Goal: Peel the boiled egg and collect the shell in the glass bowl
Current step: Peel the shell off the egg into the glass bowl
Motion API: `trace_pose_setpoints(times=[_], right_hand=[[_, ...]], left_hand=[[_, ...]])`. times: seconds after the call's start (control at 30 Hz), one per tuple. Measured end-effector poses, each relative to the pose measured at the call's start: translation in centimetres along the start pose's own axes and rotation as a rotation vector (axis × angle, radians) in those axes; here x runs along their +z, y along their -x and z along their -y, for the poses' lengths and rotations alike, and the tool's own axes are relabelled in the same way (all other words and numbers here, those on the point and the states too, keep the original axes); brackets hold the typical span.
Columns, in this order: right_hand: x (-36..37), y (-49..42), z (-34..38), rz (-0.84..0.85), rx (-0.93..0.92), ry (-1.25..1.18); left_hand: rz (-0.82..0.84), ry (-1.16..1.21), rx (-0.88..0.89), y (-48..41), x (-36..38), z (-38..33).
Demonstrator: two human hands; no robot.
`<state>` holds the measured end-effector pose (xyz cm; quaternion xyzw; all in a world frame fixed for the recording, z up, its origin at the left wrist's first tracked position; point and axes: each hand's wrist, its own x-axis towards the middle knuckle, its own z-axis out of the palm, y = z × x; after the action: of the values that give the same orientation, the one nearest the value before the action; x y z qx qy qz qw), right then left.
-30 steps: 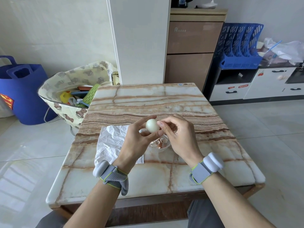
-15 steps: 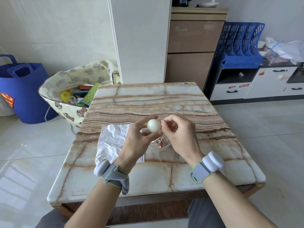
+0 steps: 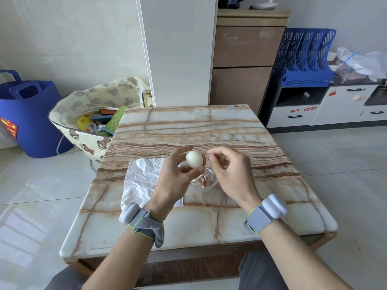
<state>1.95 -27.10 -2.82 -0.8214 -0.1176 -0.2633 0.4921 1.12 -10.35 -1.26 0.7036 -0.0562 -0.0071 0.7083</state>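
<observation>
Egg (image 3: 194, 158), almost wholly bare and white, sits raised above the worktop (image 3: 188, 130) in the left hand (image 3: 173, 181), whose thumb and fingers are clamped round its lower and far sides. One brown patch of shell seems to cling to the side facing the right hand (image 3: 228, 174), though it is small and partly hidden. The right hand is just beside the egg, not touching it, its thumb and forefinger pinched together; whether a fleck of shell is caught between them cannot be told. Directly below both hands stands the glass bowl (image 3: 206, 188), with brown shell pieces (image 3: 202, 182) already lying in it. Under the left hand and wrist a crumpled white sheet (image 3: 142, 181) is spread on the worktop, touching or nearly touching the bowl. By my judgement the peeling is in its last stage. The next move likely calls for dropping anything pinched into the bowl, then working a fingernail under the remaining patch, gently, since bare egg white tears and slips easily.
</observation>
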Motion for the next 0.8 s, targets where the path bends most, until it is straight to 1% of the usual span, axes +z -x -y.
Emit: trace_pose_setpoints(times=[0.2, 0.43, 0.6, 0.8], right_hand=[[-0.01, -0.01, 0.37, 0.033, -0.018, -0.052], [0.02, 0.01, 0.25, 0.044, 0.004, -0.078], [0.04, 0.07, 0.25, 0.044, -0.016, -0.052], [0.11, -0.03, 0.41, 0.024, -0.099, 0.079]], left_hand=[[-0.004, -0.01, -0.002, -0.15, -0.06, 0.13], [0.01, -0.012, 0.01, -0.2, -0.05, 0.23], [0.014, -0.026, 0.017, -0.31, 0.13, 0.2], [-0.016, -0.072, 0.027, -0.41, 0.17, 0.24]])
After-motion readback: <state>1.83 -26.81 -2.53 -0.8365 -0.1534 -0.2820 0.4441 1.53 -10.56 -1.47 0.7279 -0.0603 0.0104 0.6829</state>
